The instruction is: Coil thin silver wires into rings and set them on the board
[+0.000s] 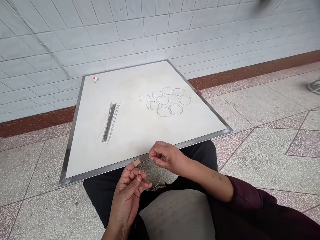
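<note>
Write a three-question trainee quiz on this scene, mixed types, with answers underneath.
1. True or false: the straight wires lie on the table.
2. Where is the held wire loop?
A) flat on the table
B) between the left hand and right hand
C) against the wall
3. Fill in: from the person's view, the straight wires lie to the ____ of the finished-looking loops.

Key: 1 true; 2 B; 3 left.
</note>
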Demonstrator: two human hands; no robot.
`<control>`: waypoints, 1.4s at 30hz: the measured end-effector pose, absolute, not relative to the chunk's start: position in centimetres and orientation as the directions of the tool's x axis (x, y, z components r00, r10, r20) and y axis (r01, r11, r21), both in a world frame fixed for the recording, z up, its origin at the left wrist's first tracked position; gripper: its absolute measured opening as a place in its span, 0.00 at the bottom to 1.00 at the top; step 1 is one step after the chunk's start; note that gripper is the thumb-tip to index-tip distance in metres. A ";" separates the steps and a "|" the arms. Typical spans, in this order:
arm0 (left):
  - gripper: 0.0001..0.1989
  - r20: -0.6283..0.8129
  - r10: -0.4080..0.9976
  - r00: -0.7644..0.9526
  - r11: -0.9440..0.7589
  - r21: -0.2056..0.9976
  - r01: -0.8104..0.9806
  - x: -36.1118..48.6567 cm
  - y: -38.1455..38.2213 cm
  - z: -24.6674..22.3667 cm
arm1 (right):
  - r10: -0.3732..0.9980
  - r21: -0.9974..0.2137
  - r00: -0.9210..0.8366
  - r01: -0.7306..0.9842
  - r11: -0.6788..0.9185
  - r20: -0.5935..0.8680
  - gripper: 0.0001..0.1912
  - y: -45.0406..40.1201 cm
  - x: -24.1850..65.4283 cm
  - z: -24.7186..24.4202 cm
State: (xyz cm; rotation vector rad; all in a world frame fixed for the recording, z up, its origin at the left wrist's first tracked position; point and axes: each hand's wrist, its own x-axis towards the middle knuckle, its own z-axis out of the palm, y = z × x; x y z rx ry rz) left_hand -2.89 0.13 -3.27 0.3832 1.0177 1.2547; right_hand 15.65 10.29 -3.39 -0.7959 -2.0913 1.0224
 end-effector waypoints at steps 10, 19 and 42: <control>0.28 -0.451 0.877 0.166 0.341 0.342 -0.876 -0.9 1.0 -3.6 | 0.777 -0.875 -0.578 0.209 0.436 0.249 0.11 9.2 14.4 -3.2; 0.29 -0.347 0.920 0.183 0.307 0.345 -0.887 0.1 0.6 -3.9 | 0.737 -0.689 -0.553 0.355 0.631 0.389 0.06 8.6 13.4 -4.9; 0.29 -0.356 0.925 0.129 0.274 0.395 -0.877 -0.8 0.6 -3.8 | 0.704 -0.718 -0.565 0.258 0.646 0.430 0.09 8.9 14.2 -3.2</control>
